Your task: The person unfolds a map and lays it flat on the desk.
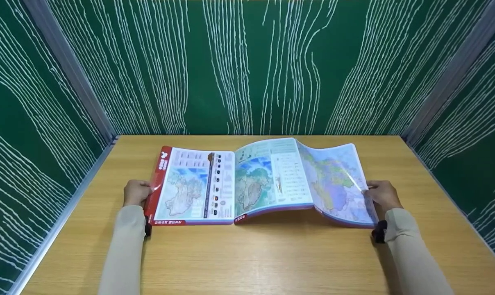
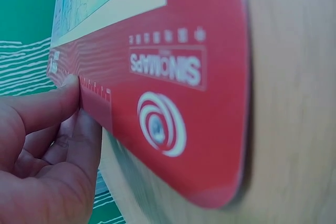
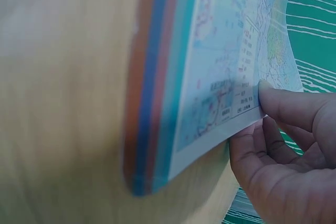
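Note:
A glossy folding map (image 1: 255, 180) lies spread across the wooden table, its panels rising and dipping at the creases. My left hand (image 1: 137, 191) pinches the red left edge between thumb and fingers; the left wrist view shows the thumb (image 2: 65, 90) on top and white "SINOMAPS" lettering (image 2: 167, 69) on the red border. At the opposite end, my right hand (image 1: 382, 193) pinches the right edge, thumb above and fingers beneath. There the map's striped lower border (image 3: 157, 103) shows brown, blue and teal bands. The middle panel bulges up off the table.
The wooden table (image 1: 247, 258) extends in front of the map and to both sides. Green walls (image 1: 264, 65) with white wavy lines enclose the back and sides. Grey metal posts (image 1: 73, 65) stand at the corners. Each wrist wears a small black device (image 1: 380, 232).

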A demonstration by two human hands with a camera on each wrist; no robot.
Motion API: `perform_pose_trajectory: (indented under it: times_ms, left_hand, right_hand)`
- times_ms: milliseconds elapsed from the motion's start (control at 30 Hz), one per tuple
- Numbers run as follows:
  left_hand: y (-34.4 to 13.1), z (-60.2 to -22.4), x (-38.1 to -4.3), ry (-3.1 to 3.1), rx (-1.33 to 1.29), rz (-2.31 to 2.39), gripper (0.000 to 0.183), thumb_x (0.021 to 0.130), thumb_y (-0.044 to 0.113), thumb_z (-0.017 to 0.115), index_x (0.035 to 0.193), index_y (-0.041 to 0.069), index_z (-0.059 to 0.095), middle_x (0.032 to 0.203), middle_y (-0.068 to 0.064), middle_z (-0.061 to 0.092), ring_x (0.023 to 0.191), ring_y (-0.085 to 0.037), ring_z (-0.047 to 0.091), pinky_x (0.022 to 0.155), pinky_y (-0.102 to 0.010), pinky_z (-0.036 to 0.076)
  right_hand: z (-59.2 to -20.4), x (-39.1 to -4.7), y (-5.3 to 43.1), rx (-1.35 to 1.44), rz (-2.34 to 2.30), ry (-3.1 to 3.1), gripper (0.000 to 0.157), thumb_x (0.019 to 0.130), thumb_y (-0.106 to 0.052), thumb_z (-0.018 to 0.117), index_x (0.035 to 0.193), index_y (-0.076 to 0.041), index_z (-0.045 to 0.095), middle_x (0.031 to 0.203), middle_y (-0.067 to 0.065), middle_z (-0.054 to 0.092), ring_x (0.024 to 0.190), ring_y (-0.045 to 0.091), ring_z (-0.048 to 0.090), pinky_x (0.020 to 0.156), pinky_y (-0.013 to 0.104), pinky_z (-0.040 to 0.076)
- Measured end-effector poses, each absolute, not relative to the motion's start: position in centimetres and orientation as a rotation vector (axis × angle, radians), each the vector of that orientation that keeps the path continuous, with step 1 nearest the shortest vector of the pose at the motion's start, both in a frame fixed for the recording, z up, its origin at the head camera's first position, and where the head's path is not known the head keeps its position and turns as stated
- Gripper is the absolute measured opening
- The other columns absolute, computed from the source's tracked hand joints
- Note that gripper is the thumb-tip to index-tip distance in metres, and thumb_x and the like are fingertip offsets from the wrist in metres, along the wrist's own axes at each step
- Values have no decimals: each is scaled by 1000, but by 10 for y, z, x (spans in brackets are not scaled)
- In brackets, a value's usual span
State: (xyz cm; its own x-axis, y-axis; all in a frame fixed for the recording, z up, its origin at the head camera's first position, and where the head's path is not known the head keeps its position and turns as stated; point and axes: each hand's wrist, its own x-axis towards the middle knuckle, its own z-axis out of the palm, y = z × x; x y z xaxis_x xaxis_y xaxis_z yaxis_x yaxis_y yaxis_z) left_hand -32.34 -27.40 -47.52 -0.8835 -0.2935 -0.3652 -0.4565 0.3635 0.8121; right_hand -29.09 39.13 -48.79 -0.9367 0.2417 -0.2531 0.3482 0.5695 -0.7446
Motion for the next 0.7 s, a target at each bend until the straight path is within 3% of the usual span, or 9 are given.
perform_pose_trajectory:
  times_ms: [267,367,500,700]
  left_hand:
    - [-280,-477,-321,2543,-676,1519,42,91,1,54,132,-9,52,127,-31,56,100,-34,63,89,-50,54]
    - [-281,-476,-322,2496,-687,1546,43,93,2,53,135,-7,49,130,-30,54,108,-37,61,93,-52,51]
    - [-281,-473,-324,2480,-704,1535,43,95,2,51,137,-6,47,133,-30,53,114,-40,58,94,-53,50]
    - [-282,-473,-325,2459,-725,1534,44,95,2,50,138,-5,47,133,-29,53,114,-40,58,93,-53,51]
  right_hand:
    - [-485,-285,401,447,-1294,2690,55,93,-7,53,141,11,34,141,38,36,129,51,39,105,58,38]
    - [-484,-287,403,525,-1339,2625,57,92,-6,53,143,8,33,145,35,35,128,45,41,105,54,39]
    - [-485,-290,406,643,-1382,2548,59,91,-4,55,145,4,33,141,30,41,115,32,47,95,41,43]
    - [-484,-290,407,710,-1392,2506,59,92,-5,54,147,1,32,143,27,40,113,30,46,92,37,42]
